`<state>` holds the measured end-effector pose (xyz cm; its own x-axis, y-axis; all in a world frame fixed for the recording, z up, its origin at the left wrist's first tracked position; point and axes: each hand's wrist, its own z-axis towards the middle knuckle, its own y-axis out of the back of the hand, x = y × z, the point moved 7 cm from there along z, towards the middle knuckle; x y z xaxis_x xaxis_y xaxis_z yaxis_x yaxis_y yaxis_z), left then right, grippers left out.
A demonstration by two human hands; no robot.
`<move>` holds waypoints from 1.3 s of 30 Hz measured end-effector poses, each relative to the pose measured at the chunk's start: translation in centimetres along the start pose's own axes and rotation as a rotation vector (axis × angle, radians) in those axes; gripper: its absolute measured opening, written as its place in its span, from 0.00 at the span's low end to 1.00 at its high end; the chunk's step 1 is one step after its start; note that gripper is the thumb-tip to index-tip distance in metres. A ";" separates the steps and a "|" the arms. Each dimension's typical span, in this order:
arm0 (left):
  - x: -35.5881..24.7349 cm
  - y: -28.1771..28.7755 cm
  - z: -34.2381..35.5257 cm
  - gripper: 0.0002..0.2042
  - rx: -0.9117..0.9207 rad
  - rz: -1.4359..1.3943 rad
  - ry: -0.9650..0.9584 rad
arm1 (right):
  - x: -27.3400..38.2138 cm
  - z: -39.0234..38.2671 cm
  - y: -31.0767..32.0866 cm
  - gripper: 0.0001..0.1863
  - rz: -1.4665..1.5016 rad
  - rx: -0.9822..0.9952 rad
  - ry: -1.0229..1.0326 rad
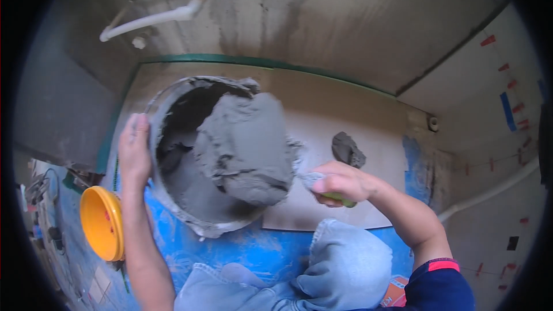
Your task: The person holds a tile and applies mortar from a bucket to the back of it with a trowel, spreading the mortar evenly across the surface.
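My left hand grips the left edge of a large bucket that holds grey mortar. My right hand is closed on the green handle of a trowel at the bucket's right side. A thick mound of mortar sits over the bucket at the trowel's end, hiding the blade. Under and beside the bucket lies a large beige board or tile, with a separate dark lump of mortar on it, just beyond my right hand.
A yellow bucket stands at left on blue sheeting, near my left forearm. A white pipe is on the back wall, another pipe at right. The right wall has red clips and blue tape.
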<state>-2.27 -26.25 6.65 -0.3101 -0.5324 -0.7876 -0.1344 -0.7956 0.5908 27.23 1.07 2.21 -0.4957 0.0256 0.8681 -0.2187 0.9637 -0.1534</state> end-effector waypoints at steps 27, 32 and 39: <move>-6.4 -2.8 -2.6 0.15 0.010 -0.022 -0.098 | 10.0 13.6 4.0 0.16 -2.010 -0.309 0.277; -6.6 -2.7 -2.9 0.13 -0.025 -0.127 -0.051 | 8.7 14.4 3.2 0.18 -1.936 -0.185 0.162; -6.0 -2.3 -2.6 0.14 -0.056 -0.109 -0.076 | 7.0 13.2 1.3 0.22 -1.738 -0.136 -0.116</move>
<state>2.36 -21.98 9.54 -0.3673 -0.4207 -0.8296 -0.1190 -0.8633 0.4905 12.39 -1.00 1.88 0.1649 -0.9838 -0.0709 -0.4519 -0.1392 0.8811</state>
